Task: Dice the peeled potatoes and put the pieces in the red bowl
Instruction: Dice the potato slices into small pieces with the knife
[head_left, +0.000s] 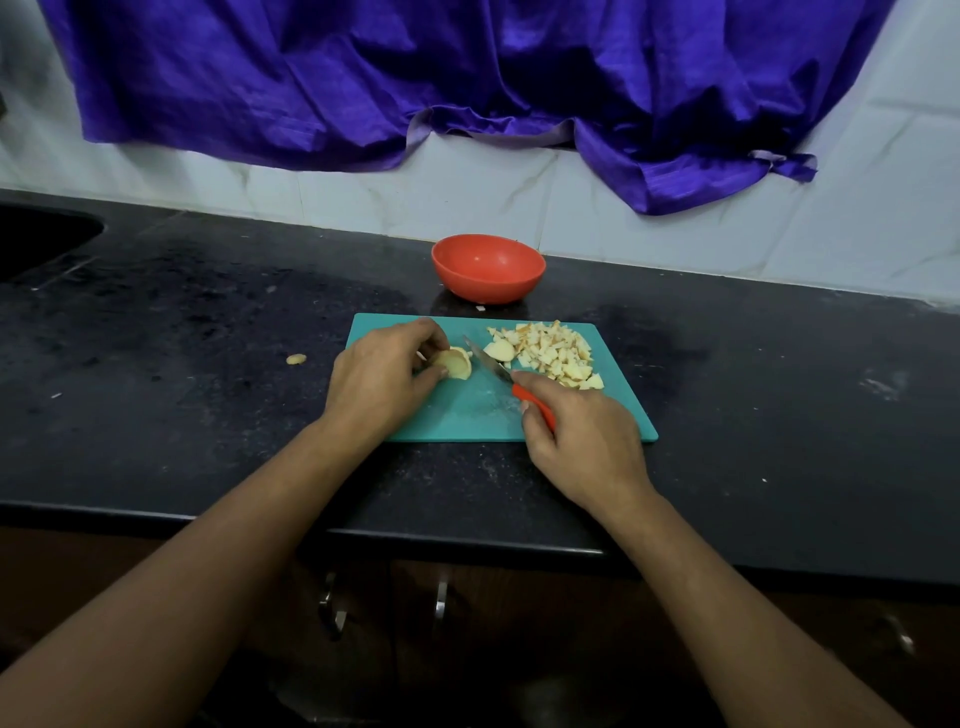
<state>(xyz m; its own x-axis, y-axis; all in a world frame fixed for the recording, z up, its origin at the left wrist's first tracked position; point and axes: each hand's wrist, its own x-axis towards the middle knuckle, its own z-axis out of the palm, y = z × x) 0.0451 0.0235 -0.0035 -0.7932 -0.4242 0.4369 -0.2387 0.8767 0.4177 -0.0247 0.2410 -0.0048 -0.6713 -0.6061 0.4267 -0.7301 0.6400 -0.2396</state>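
A teal board lies on a black counter, near its front edge. The left hand rests on the left part of the board, its fingers and thumb curled around a potato piece and pinching it down against the board. The piece is pale, rounded, and looks already sliced across.

The right hand grips a knife by its red handle, fingers wrapped round it and the forefinger lying along the top. The blade points far and left, with its tip just beside the held potato piece; whether it touches the piece I cannot tell.

On the far right part of the board sits a pile of dice, with one larger uncut chunk at its left edge, close to the blade.

The red bowl stands on the counter just beyond the board's far edge, apart from both hands. No potato shows inside it from this angle.

A small scrap lies on the counter left of the board. A sink opens at the far left. A purple cloth hangs over the white tiled wall behind.
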